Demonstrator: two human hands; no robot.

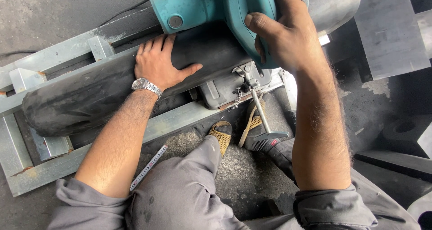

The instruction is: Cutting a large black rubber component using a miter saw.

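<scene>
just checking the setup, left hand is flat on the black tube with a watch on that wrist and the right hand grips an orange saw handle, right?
Not quite: the saw that the right hand grips is teal, not orange, as the head view shows. The rest holds: the left hand lies flat on the black tube, with a watch on that wrist.

teal saw (202,5), black cylinder (99,95); grey frame (180,117)

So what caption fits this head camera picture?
Left hand steadies a black cylinder; right hand grips a teal saw.
</scene>
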